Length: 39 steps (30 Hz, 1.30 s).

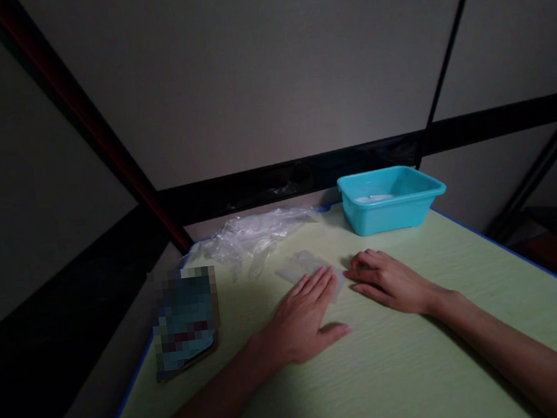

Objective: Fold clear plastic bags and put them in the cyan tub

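Note:
My left hand (306, 320) lies flat, palm down, with its fingers together and its thumb spread out to the right. Under its fingertips is a small, translucent plastic piece (307, 259), resting flat on the pale green tabletop (377, 365); whether it is a bag or a sheet I cannot tell. Close to the right edge of that plastic, my right hand (390, 280) rests on the table. Its index finger and thumb reach left with a gap between them, while the other fingers are bent. Nothing shows in its grasp.
Crumpled clear plastic (261, 231) spreads along the table's back edge. A turquoise plastic basin (389, 213) stands at the back right, with something white inside. At the left edge is a pixelated, dark green item (185, 320). Large panels (267, 69) rise behind the table.

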Available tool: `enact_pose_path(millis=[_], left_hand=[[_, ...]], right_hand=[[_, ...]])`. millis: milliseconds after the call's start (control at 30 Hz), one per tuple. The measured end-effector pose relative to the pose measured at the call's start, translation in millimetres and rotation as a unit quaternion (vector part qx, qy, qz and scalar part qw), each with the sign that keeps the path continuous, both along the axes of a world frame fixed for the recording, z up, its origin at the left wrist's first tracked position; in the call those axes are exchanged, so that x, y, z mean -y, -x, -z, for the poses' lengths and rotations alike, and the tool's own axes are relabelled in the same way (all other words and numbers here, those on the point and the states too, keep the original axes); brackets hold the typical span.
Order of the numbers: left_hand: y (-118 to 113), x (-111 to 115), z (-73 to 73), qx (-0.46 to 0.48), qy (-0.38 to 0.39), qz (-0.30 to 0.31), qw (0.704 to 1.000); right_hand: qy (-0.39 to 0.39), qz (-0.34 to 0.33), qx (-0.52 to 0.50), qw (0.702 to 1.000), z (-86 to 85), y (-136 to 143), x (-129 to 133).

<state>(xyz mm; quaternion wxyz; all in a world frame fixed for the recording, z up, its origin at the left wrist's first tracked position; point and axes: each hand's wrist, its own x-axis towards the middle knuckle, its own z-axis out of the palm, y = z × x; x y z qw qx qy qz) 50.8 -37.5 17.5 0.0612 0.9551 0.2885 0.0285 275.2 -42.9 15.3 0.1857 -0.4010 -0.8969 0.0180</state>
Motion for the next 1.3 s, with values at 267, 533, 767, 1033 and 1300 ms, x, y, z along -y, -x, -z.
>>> enact_pose_path(millis=[267,533,767,1033,1300], left_hand=[[-0.9,1.0,-2.6,0.003,-0.002,0.000,1.000],[-1.3,1.8,-2.7,0.012,-0.006,0.003,1.000],[-0.2,0.0,1.1,0.019,-0.011,0.012,1.000],[-0.9,1.6,-1.7,0.016,-0.003,0.008,1.000],[-1.0,1.5,-2.3,0.011,-0.002,0.010,1.000]], right_hand=[[0.063,-0.093,-0.040,0.993,-6.2,0.7,9.8],[0.074,-0.124,-0.022,0.989,-9.1,5.9,13.6],[0.075,-0.113,-0.021,0.991,-10.5,5.7,16.4],[0.086,-0.104,-0.018,0.991,-10.6,4.7,16.1],[0.076,-0.107,-0.014,0.991,-9.4,7.2,15.3]])
